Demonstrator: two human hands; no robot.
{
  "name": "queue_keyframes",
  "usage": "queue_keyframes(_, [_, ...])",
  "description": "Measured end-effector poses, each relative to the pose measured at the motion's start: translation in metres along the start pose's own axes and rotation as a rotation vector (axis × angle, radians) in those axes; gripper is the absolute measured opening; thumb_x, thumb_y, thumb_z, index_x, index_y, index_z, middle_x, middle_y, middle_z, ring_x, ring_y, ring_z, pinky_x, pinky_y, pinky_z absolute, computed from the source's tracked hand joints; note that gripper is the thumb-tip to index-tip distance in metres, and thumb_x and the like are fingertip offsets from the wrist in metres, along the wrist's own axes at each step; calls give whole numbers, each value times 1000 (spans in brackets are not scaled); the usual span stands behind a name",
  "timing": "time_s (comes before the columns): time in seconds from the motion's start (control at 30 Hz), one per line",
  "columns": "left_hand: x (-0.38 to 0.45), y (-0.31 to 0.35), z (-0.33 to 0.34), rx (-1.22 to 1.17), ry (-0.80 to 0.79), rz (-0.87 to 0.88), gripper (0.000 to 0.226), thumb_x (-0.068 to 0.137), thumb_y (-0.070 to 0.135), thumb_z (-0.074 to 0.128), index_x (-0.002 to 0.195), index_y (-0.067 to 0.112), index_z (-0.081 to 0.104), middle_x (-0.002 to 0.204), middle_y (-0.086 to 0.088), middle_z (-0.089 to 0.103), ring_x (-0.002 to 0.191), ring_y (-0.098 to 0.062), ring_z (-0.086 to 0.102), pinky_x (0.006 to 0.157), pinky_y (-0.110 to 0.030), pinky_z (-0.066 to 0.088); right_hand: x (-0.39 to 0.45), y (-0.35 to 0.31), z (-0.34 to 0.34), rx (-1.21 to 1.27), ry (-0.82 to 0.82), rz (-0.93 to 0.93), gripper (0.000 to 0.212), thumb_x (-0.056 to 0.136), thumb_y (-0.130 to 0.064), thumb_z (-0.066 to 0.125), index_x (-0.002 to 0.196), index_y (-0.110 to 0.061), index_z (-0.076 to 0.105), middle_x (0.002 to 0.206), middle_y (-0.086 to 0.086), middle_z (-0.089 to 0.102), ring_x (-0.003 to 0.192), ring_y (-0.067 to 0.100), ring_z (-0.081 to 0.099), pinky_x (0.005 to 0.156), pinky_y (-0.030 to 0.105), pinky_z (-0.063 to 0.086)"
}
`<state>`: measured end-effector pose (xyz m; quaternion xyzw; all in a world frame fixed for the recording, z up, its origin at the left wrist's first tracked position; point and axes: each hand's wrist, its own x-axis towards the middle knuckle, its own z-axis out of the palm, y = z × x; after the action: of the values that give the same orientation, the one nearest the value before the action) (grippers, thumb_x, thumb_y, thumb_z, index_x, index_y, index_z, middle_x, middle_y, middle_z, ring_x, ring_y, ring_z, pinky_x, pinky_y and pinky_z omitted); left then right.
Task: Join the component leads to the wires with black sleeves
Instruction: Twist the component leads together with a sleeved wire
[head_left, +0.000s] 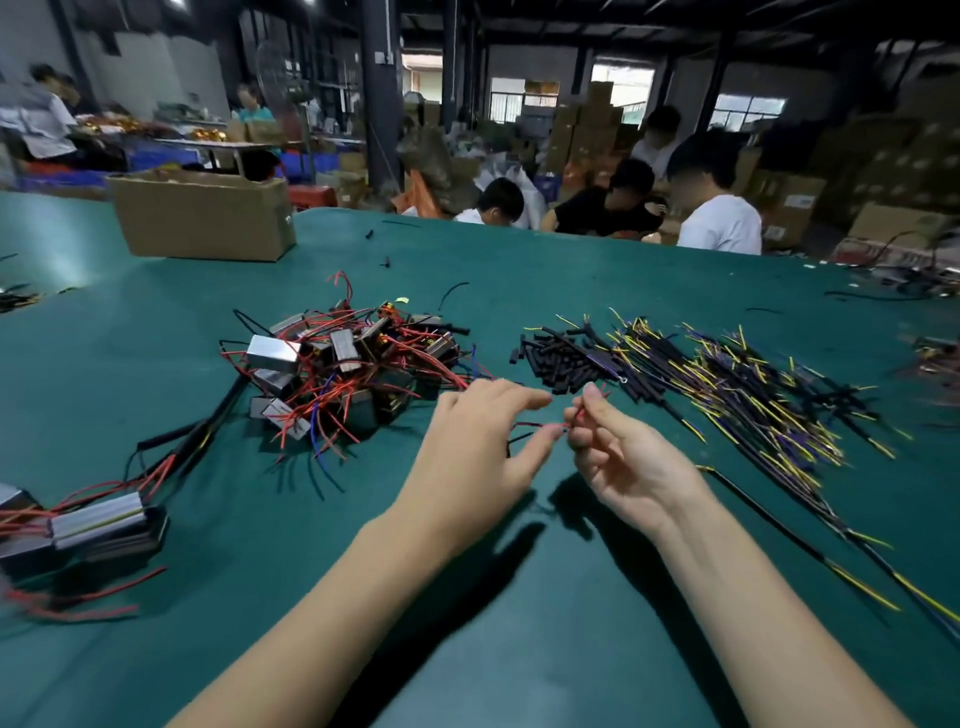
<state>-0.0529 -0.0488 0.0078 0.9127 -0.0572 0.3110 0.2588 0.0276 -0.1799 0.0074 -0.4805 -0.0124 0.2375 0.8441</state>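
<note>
- Bare forearms reach over a green table (519, 649); left hand (467, 457) and right hand (618, 457) pinch a thin red lead (540, 426) between them, fingertips closed on it.
- Lead's far end is blurred.
- Component pile (343, 374) lies left, black sleeves (556, 358) and wires (753, 395) right.
- Open cloth lies nearest the camera.

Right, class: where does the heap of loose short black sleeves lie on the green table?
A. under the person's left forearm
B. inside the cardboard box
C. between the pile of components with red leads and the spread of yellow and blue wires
C: the short black sleeves lie right of the pile of components and left of the yellow and blue wires.
</note>
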Motion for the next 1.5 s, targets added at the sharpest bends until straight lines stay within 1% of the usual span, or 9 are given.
queue_keyframes(0.07, [4,-1,4,-94,-53,16,17,87,24,67,101,16,73,95,4,72,91,-10,64,85,-35,47,-3,0,-2,-41,-3,-11,20,91,-23,58,76,-9,58,55,-2,62,38,1,49,32,11,31])
queue_keyframes(0.2, [6,3,3,-310,29,-9,4,82,13,73,82,14,76,76,5,73,68,0,60,66,-8,40,-8,-1,-3,-82,7,-32,21,89,-24,60,74,-9,56,47,-5,57,36,2,46,32,11,27])
queue_keyframes(0.37, [10,9,2,-990,31,-509,9,86,19,66,82,19,74,78,4,72,70,-4,63,61,-16,50,-14,-4,6,6,-78,-20,24,75,-31,64,75,-9,54,51,-2,56,35,3,43,29,12,27])
queue_keyframes(0.5, [12,13,6,-1239,-94,-586,13,89,14,60,84,11,72,70,1,68,66,-9,62,57,-19,53,-15,-7,2,-111,-38,-42,25,87,-31,60,83,-7,57,53,-2,56,36,3,45,30,13,27])
queue_keyframes(0.77, [12,3,11,-1110,-127,-349,29,92,-1,53,117,10,62,80,-7,63,74,-14,65,68,-23,55,-11,-4,-2,-94,44,-90,23,90,-25,61,79,-4,58,52,1,55,36,5,45,32,14,28])
queue_keyframes(1.0, [8,-4,8,-931,31,-289,19,85,-4,64,98,8,70,76,-3,68,68,-11,65,61,-20,54,-13,5,6,-259,81,-188,25,90,-27,62,74,-8,58,49,-4,53,38,5,42,35,13,29])
queue_keyframes(1.27, [7,-6,8,-818,116,-259,12,87,7,64,93,14,71,80,3,67,72,-2,59,64,-19,46,-14,13,13,-424,9,20,23,88,-32,63,77,-12,59,46,-6,49,33,3,36,35,11,26])
queue_keyframes(1.4, [7,-4,8,-729,196,-259,13,89,8,63,89,18,71,91,-3,68,82,-1,59,69,-14,44,-15,12,13,-574,76,-50,33,88,-38,63,69,-12,59,43,-4,50,33,7,38,35,12,29])
queue_keyframes(1.5, [8,-5,8,-742,258,-295,14,88,7,64,88,19,72,98,-4,63,84,5,57,65,-10,42,-16,11,11,-913,147,-251,40,87,-39,65,61,-9,59,42,-1,56,34,10,44,40,15,34])
